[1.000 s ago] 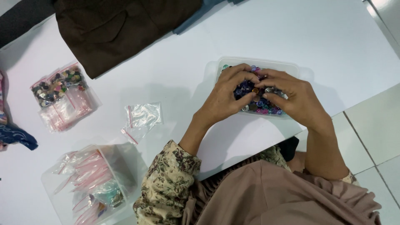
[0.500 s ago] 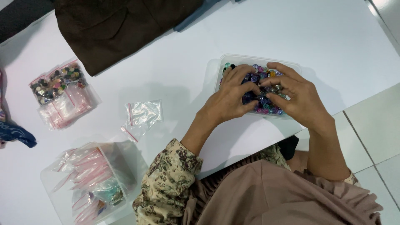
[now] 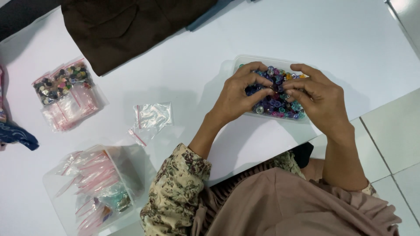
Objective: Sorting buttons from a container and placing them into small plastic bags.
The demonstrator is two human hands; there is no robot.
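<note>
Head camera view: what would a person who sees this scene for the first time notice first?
First, the two hands, left hand and right hand, meeting over a clear tray full of colourful beads near the white table edge. Then the dark brown cloth at the top, and the small zip bags on the left.

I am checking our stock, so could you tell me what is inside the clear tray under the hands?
The clear tray holds small multicoloured beads. The left hand and right hand cover much of them.
</note>
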